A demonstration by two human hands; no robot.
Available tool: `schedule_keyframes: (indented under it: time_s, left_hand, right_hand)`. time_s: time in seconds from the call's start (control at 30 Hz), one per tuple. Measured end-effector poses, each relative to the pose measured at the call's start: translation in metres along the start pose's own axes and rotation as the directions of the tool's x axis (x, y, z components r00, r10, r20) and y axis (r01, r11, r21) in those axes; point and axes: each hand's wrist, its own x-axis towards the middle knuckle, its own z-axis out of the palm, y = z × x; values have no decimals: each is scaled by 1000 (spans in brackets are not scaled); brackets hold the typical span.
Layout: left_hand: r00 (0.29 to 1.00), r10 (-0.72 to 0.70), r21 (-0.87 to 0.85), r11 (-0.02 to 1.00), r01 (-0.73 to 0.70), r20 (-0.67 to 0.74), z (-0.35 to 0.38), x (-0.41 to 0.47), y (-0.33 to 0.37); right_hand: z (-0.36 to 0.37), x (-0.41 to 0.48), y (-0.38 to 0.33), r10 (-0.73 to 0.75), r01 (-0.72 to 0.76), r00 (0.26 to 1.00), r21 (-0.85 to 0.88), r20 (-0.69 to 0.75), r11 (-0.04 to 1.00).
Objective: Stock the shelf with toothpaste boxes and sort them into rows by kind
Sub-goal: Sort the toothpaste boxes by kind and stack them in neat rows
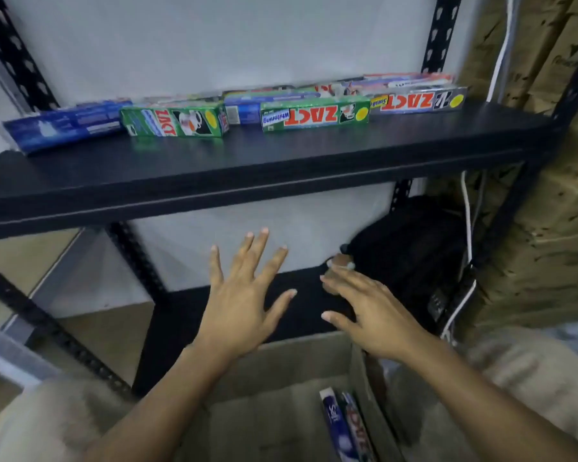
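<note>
The toothpaste boxes lay in the upper half of the frame, toward the back of the black shelf (pixel 281 168): a blue box (pixel 67 126) near the left edge, a green box (pixel 176 121), a whitening box (pixel 314 116), and a grey box (pixel 417 101) at the right. A wide bare strip ran along the front edge. Below, at centre frame, the left hand (pixel 241 295) was spread wide and held nothing. The right hand (pixel 371 311), apart from it, was empty too, with fingers stretched and blurred near a black bag (pixel 411 241). Two spare boxes (pixel 334 425) stood in the carton (pixel 274 411) at the bottom.
</note>
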Motion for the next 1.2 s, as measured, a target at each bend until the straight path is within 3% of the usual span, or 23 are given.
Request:
schedule_keyframes:
  time_s: [0.13,0.3,0.4,0.57,0.7,0.83,1.0,1.1,1.2]
  left_hand:
    - [946,-145,-167,965,200,291,74,-56,-5]
    - [687,-199,-193,873,449,699,143,-109,-13]
    - [571,-209,-195,801,565,794,177,-132,-14]
    - [438,-215,-195,669,717,873,234,-151,-3]
    - [416,-222,-207,610,765,882,272,-144,12]
    - [409,-213,-218,587,780,887,301,-132,27]
    - [408,-73,-313,524,792,910,323,-114,38]
    - [369,-8,-305,546,780,929,334,-111,42]
    - [387,-46,-292,575,764,921,345,-114,44]
  right_hand:
    - [76,-13,20,141,-165,956,74,256,984]
    - [157,-39,35,257,-313,834,35,489,949]
    - [189,-50,41,313,-390,773,25,552,921]
    - [243,-57,64,433,-584,676,75,596,808]
    - [267,-54,90,478,-626,688,113,546,772]
    - [292,-54,113,402,-560,714,122,573,819]
    - [304,-48,121,414,-613,684,166,601,773]
    - [304,-48,123,420,-637,671,186,611,748]
    - [307,-48,123,404,-651,693,276,597,707]
